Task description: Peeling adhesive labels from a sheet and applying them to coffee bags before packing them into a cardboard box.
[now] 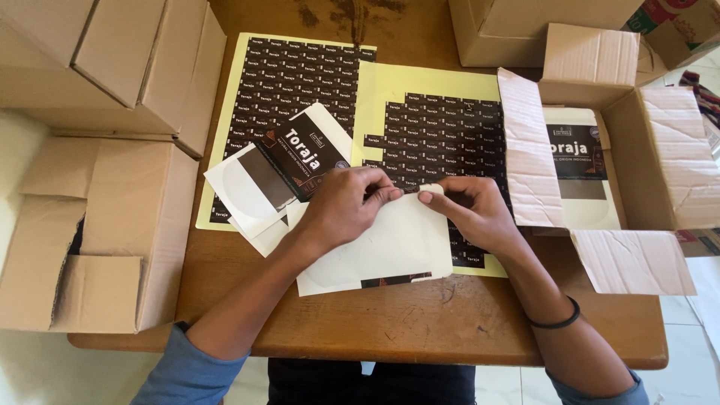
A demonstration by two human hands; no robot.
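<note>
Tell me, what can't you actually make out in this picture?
Head view only:
- What the fingertips pinch at the white pouch's top edge: too small, covered by the left hand and right hand.
- The pouch's front: it lies face down.
- Inside the open box: only one pouch shows; flaps hide the rest.
- Part of the sticker sheet: under the hands.

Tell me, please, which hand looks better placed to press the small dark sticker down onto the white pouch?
Probably the left hand: its fingertips pinch the small dark sticker at the top edge of the white pouch. The right hand rests beside it, thumb on the pouch, steadying it.
</note>
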